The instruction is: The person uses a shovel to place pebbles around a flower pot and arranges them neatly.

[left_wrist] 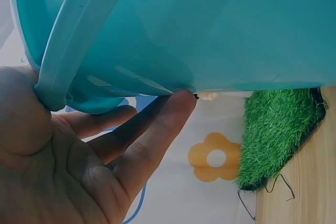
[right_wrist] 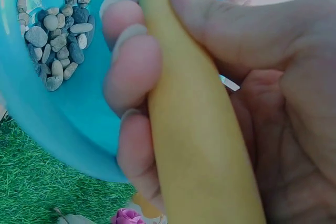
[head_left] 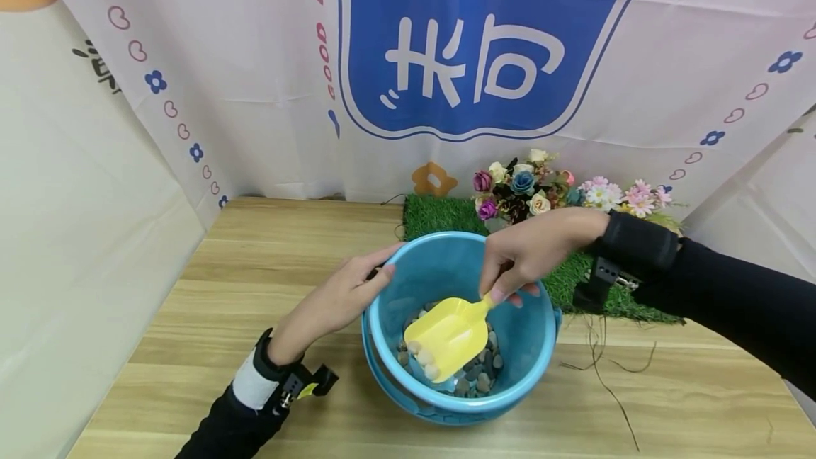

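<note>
At the left rim of the blue round plastic bucket (head_left: 523,349), the left hand (head_left: 338,296) pinches the wall, fingers only slightly bent; a firm hold here should prevent tipping. Inside the bucket, a yellow plastic scoop (head_left: 455,335) carries a few pale rounded pebbles (head_left: 425,358) near its front lip, above loose grey-brown pebbles (right_wrist: 58,48). Over the bucket's right side, the right hand (head_left: 525,250) wraps round the scoop's handle. Turn the wrist slowly; with the lip within the rim, stray pebbles should drop inside.
</note>
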Tool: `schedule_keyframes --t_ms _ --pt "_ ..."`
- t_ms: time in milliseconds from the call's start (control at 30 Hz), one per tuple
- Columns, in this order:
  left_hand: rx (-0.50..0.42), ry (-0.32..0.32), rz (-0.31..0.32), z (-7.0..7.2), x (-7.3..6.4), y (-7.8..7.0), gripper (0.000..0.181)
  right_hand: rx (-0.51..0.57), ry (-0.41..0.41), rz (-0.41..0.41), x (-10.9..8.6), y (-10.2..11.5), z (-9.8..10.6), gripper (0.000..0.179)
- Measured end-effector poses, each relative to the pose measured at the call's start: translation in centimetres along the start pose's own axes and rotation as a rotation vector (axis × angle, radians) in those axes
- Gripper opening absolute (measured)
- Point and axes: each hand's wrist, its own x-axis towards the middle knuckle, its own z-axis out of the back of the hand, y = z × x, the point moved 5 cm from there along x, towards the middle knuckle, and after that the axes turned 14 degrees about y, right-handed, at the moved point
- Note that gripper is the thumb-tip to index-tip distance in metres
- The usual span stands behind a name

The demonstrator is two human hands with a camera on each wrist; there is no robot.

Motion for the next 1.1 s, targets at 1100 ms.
schedule_keyframes --t_ms 1100 --pt "-0.037 0.017 -0.005 0.1 0.0 -0.2 0.043 0.001 -0.328 -0.008 -9.8 -1.2 -3.9 0.030"
